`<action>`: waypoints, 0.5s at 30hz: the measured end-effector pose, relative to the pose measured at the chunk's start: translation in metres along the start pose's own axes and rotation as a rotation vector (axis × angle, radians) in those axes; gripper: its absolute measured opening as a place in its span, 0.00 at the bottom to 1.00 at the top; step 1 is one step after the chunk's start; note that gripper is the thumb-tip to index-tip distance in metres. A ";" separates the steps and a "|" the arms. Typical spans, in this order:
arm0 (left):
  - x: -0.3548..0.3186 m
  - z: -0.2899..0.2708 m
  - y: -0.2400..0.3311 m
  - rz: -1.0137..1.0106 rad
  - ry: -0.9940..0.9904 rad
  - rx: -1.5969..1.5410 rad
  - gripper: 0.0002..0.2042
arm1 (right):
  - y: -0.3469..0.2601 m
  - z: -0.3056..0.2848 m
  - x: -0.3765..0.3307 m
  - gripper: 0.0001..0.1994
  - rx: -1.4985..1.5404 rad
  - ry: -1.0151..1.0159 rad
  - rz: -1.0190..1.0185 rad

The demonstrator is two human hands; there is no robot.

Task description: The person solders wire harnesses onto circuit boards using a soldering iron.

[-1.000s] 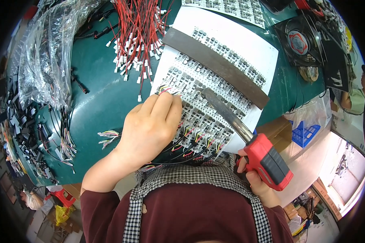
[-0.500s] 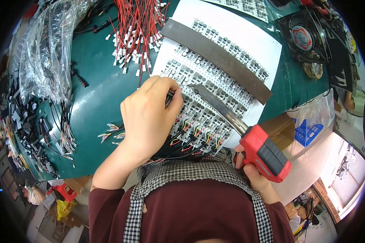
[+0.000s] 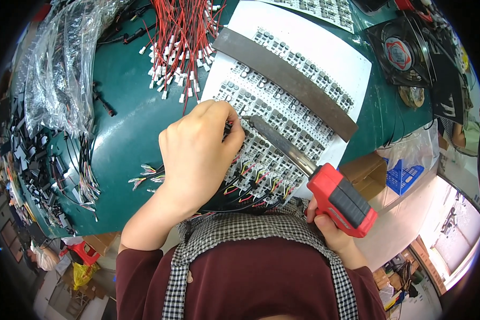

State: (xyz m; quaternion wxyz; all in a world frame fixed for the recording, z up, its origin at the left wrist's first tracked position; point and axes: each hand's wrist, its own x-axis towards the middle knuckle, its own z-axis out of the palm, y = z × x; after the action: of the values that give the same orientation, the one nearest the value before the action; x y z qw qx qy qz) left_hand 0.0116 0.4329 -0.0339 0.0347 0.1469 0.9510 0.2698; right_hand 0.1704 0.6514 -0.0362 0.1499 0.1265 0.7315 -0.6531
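Note:
My right hand [image 3: 328, 224] grips a red and black soldering gun [image 3: 342, 200]. Its dark tip reaches to the circuit boards, just right of my left fingertips. My left hand [image 3: 200, 149] is closed in a pinch over the left side of the boards. A small dark piece, perhaps a cable end, shows between thumb and fingers; most of it is hidden. The panel of white circuit boards [image 3: 314, 136] lies on a white sheet [image 3: 352, 58]. Black cables with red, yellow and white wires [image 3: 256, 184] run along its near edge.
A dark flat bar [image 3: 288, 80] lies across the boards. Red wires with white connectors [image 3: 178, 58] are bundled behind. At left sit a clear plastic bag [image 3: 61, 69], black sleeve pieces [image 3: 32, 165] and loose cable ends [image 3: 146, 173]. A black fan [image 3: 402, 50] stands at back right.
The soldering gun has shifted slightly left, its tip now closer to my left fingertips. My left hand has edged a little to the right, still pinching.

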 end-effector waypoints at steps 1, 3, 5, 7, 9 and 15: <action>0.001 0.000 0.000 0.000 0.000 0.000 0.04 | -0.001 0.000 0.001 0.33 0.000 -0.001 0.000; 0.002 -0.002 -0.001 0.023 -0.018 0.013 0.04 | -0.002 0.001 0.003 0.32 0.025 -0.002 0.009; 0.004 -0.003 0.000 0.019 -0.032 0.009 0.04 | -0.002 0.000 0.005 0.31 -0.048 -0.016 -0.016; 0.005 -0.004 0.001 0.013 -0.046 0.008 0.04 | -0.001 -0.001 0.004 0.30 -0.119 -0.031 -0.040; 0.005 -0.004 0.001 0.008 -0.061 0.021 0.04 | 0.001 0.000 0.001 0.28 -0.226 -0.009 -0.083; 0.006 -0.004 0.001 0.001 -0.069 0.024 0.04 | 0.003 0.003 0.001 0.22 -0.271 0.060 -0.096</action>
State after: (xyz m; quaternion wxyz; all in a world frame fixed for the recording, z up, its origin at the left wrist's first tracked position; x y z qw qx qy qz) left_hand 0.0059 0.4336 -0.0296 0.0657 0.1570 0.9523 0.2533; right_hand 0.1710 0.6489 -0.0395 0.1121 0.0894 0.8224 -0.5505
